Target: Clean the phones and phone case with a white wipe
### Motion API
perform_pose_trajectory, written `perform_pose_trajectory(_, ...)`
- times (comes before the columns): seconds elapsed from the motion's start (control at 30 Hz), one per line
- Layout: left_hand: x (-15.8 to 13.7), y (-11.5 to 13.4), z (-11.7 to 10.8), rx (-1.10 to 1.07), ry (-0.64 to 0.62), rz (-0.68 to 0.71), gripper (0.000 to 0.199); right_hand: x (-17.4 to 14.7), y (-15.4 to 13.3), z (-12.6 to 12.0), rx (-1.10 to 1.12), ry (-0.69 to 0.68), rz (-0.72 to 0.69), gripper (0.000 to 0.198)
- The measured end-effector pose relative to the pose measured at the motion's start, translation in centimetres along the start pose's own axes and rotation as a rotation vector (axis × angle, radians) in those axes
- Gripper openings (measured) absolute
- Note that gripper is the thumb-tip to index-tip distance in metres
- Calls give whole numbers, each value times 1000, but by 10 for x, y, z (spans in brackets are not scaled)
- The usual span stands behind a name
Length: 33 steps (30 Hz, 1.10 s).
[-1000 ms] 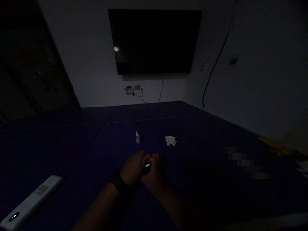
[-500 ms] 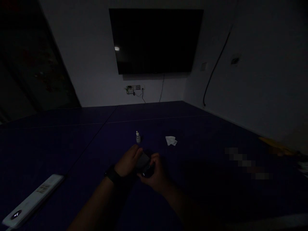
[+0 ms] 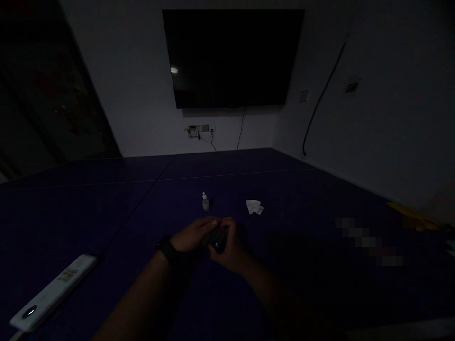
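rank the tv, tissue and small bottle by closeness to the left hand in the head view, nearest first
From the left hand:
1. Small bottle, upright just beyond the hand.
2. Tissue, beyond the hand and farther right.
3. TV, up on the far wall.

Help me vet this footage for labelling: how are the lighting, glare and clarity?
Head view: very dim throughout; small bright reflection on the television; dark item held by left hand and right hand barely readable; pixelated patch at right hides detail.
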State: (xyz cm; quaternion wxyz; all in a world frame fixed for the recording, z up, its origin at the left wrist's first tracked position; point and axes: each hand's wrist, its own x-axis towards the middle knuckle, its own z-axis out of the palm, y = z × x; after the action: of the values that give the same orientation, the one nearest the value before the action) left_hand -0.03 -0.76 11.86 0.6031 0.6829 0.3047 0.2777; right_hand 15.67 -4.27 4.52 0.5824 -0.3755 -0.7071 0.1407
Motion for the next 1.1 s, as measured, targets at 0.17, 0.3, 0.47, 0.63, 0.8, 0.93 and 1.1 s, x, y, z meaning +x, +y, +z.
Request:
perform_pose_trajectory(0.17,0,-1,-2,157,90,-59,58,0,-1,-1,-110,6,38,59)
perform_pose_trajectory(0.3,-1,1,-3,140,69,1,61,2,-6,-4,-235,-27,68,59)
perform_pose_trajectory(0.47,-2,-2,-12,223,73,100,51,6,-11,-5,-335,-103,121,53)
perform_pose_trajectory(0.63,-1,-12,-22,389,190,179,32,12,1,-3,-238,39,229,42)
perform_pose_trajectory(0.8,-4,-21,-25,507,302,176,32,32,20,-17,213,175,563,35)
perform_pose_trajectory(0.93,-10,-31,-30,490,376,25,33,47,27,-35,579,117,860,25)
perform_pose_trajectory(1.1,-16,-51,-41,426,354,-72,39,41,41,-41,581,-33,916,23)
